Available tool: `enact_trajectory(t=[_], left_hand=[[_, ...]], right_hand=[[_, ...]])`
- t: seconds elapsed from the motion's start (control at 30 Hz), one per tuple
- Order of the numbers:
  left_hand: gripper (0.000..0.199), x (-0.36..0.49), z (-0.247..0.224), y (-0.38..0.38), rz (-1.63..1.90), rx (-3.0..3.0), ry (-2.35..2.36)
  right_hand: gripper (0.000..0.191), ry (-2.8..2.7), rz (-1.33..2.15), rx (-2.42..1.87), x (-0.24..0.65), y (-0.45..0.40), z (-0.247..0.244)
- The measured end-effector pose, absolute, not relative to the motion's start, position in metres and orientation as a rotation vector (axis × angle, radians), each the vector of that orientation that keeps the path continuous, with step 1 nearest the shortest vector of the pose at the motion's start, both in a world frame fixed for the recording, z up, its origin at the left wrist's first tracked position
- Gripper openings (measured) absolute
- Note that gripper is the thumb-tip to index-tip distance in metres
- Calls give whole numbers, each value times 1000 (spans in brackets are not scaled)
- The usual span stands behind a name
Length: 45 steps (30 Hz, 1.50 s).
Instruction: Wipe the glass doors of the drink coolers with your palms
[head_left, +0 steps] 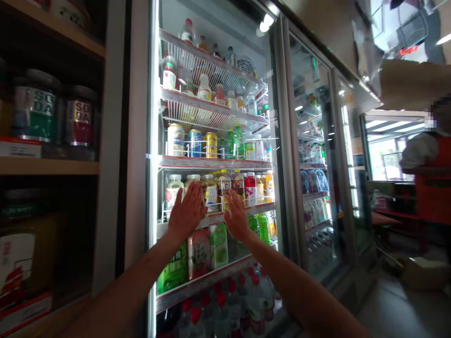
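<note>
My left hand [187, 211] is raised with its fingers stretched out and palm turned away from me. It holds nothing and covers part of a white-capped bottle on a lit drinks fridge's [215, 164] shelf. To its right, my right hand [235, 217] is also open and has nothing in it. Between and behind the hands stand brown tea bottles [224, 185], with a red bottle [250, 190] further right. A pale-labelled bottle [173, 190] is just left of my left hand. Whether either hand touches glass or a bottle, I cannot tell.
Soda jars [37, 105] stand on a wooden shelf [52, 167] at the left. More glass-door fridges [312, 141] run along the right. Red-capped bottles [221, 310] fill the fridge bottom. A person in a red vest [435, 173] stands at far right, near a box [424, 272] on the floor.
</note>
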<state>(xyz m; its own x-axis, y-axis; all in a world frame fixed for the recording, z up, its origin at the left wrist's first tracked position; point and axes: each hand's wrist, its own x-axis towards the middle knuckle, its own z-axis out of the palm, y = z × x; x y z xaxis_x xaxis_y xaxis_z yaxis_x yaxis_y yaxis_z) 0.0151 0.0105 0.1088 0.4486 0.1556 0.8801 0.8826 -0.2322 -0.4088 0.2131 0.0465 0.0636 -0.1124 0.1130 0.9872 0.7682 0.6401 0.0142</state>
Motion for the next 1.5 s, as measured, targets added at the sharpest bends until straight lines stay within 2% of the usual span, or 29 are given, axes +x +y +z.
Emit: enact_trajectory(t=[0.17,0.27,0.33,0.4,0.53,0.6,0.73,0.8,0.9,1.03,1.13,1.23,1.3,1.5], left_hand=[[48,-20,179,1,-929,-1613,-889],[46,-22,215,-4,-1019,-1574,-963],[50,-12,212,-3,-1040,-1555,-975],[56,3,190,3,-996,-1583,-922],[49,14,158,15,-779,-1765,-751],[48,2,181,14,-807,-1760,-751],[61,-28,272,1,-1086,-1600,-843],[63,-30,293,0,-1197,-1557,-852],[56,-14,263,8,-1144,-1621,-787],[49,1,200,17,-756,-1827,-601],[50,-9,222,16,-691,-1784,-633],[53,-19,272,9,-978,-1577,-828],[54,-14,282,9,-1058,-1528,-876],[57,31,202,30,-639,-1791,-641]], right_hand=[[52,-1096,-651,-876,298,51,109],[50,-1241,-719,-879,292,52,106],[49,-1407,-758,-864,264,58,92],[51,-1482,-765,-878,233,65,76],[53,-1422,-758,-917,200,79,60],[54,-1410,-771,-909,200,82,58],[56,-1421,-797,-905,206,82,57],[57,-1443,-804,-910,208,80,57],[57,-1486,-804,-903,214,77,55],[54,-1547,-806,-905,226,71,53],[52,-1545,-802,-1003,235,69,54],[53,-1439,-747,-1149,244,72,57],[54,-1414,-720,-1215,252,73,57],[65,-1580,-738,-1162,276,69,58]])
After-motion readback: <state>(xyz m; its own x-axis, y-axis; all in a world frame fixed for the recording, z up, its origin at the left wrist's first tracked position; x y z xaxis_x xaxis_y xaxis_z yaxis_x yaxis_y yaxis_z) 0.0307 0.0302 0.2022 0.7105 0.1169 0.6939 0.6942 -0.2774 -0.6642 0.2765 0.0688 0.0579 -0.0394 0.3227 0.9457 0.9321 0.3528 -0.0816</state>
